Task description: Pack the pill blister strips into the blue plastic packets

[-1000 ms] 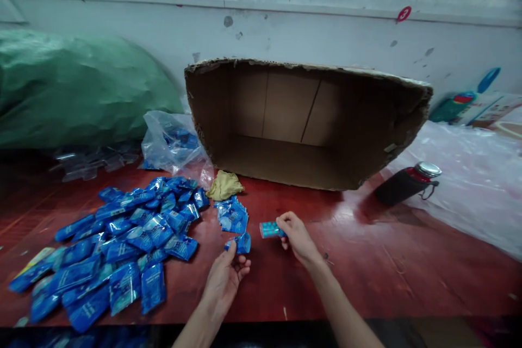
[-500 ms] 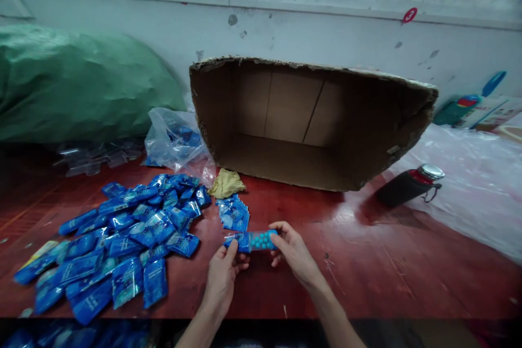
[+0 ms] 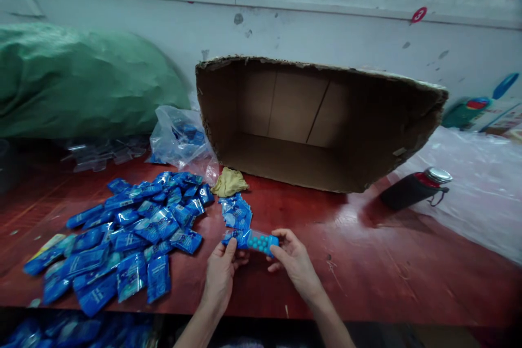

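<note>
Pinched between thumb and fingers of my left hand (image 3: 222, 266) is a blue printed packet (image 3: 241, 238). My right hand (image 3: 292, 258) is closed on the blue end of a small clear pack of turquoise balls (image 3: 259, 242). The pack's left end meets the packet; whether it goes inside or overlaps it, I cannot tell. Just beyond my hands lies a fanned stack of flat blue packets (image 3: 235, 212). To the left spreads a heap of filled blue packets (image 3: 134, 231), several glossy and puffed.
A large cardboard box (image 3: 322, 166) lies with its opening towards me. Around it are a yellowish cloth (image 3: 229, 182), a clear plastic bag (image 3: 169, 133), a dark bottle (image 3: 408, 190) and plastic sheeting (image 3: 485, 174). A green sack (image 3: 85, 81) stands back left on the red table (image 3: 367, 277).
The clear pack has tilted, its right end now lower, and my right hand has shifted slightly with it. My left hand keeps its pinch. The whole view has moved a little.
</note>
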### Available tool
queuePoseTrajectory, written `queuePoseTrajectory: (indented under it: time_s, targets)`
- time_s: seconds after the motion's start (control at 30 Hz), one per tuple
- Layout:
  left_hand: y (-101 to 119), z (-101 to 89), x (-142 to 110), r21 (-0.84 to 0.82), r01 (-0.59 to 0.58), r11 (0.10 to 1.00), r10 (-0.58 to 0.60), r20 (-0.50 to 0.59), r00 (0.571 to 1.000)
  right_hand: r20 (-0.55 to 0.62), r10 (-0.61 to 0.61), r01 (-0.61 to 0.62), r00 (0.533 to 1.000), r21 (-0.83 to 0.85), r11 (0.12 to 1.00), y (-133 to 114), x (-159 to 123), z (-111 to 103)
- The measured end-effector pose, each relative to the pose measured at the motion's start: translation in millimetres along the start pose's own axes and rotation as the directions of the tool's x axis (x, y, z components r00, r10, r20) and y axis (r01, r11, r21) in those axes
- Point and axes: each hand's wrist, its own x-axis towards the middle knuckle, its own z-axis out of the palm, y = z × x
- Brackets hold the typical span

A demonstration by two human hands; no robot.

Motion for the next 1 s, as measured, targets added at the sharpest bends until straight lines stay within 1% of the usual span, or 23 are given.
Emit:
queuePoseTrajectory:
  time_s: [0.17, 0.4, 0.47, 0.57, 0.63, 0.67, 0.73, 0.8, 0.83, 0.87, 0.9, 0.93, 0.97, 1.0]
  targets:
    - [1.1, -1.7, -0.4, -0.06, 0.027, 0.998, -0.024, 0.039, 0.999, -0.034, 0.043, -0.04, 0.999, 0.092, 0.995, 6.1, -3.7, 5.1]
    - [4.2, -0.4, -0.6, -0.072, -0.003, 0.997, 0.005, 0.027, 1.0, -0.059, 0.068, -0.062, 0.996, 0.103, 0.993, 6.1, -3.2, 8.1]
    - [5.9, 0.8, -1.3, -0.07, 0.003, 0.998, -0.001, 0.024, 1.0, -0.049, 0.046, -0.042, 0.998, 0.084, 0.996, 6.3, -4.8, 8.8]
    - [6.9, 1.1, -1.6, -0.082, 0.028, 0.996, -0.028, 0.01, 1.0, -0.035, -0.035, 0.034, 0.999, -0.025, 0.999, 6.5, -9.4, 8.9]
    - [5.6, 0.3, -1.1, -0.08, 0.051, 0.995, -0.05, 0.021, 0.999, -0.027, -0.09, 0.087, 0.996, -0.086, 0.992, 7.1, -11.1, 8.6]
    - [4.4, -0.2, -0.8, -0.068, 0.056, 0.996, -0.054, 0.034, 0.998, -0.02, -0.095, 0.093, 0.995, -0.088, 0.992, 8.0, -10.8, 8.6]
    - [1.5, -0.6, -0.5, -0.027, 0.041, 0.999, -0.04, 0.053, 0.998, -0.007, -0.046, 0.046, 0.999, -0.022, 0.999, 11.6, -8.3, 9.7]
    - [-0.6, 0.5, -1.4, 0.005, 0.034, 0.999, -0.034, 0.044, 0.998, -0.008, 0.039, -0.038, 0.999, 0.064, 0.997, 17.5, -5.1, 12.5]
    - [-0.9, 1.6, -2.3, 0.002, 0.049, 0.999, -0.049, 0.037, 0.998, -0.02, 0.061, -0.059, 0.998, 0.079, 0.995, 20.8, -4.3, 14.4]
    - [-0.5, 2.8, -3.3, -0.015, 0.078, 0.997, -0.078, 0.04, 0.996, -0.043, 0.051, -0.049, 0.998, 0.059, 0.997, 24.0, -4.5, 16.3]
    - [0.5, 3.9, -4.2, -0.039, 0.119, 0.992, -0.117, 0.054, 0.992, -0.063, 0.006, -0.006, 0.998, -0.004, 1.0, 26.6, -5.9, 18.1]
    - [1.9, 4.6, -5.0, -0.063, 0.161, 0.985, -0.156, 0.075, 0.985, -0.071, -0.076, 0.069, 0.995, -0.097, 0.993, 28.3, -8.2, 19.6]
    - [3.7, 4.8, -5.3, -0.078, 0.2, 0.977, -0.193, 0.097, 0.976, -0.055, -0.177, 0.163, 0.983, -0.199, 0.966, 29.2, -11.1, 20.6]
    - [5.6, 4.3, -5.3, -0.08, 0.233, 0.969, -0.224, 0.113, 0.968, -0.015, -0.275, 0.259, 0.961, -0.287, 0.922, 29.1, -14.3, 21.2]
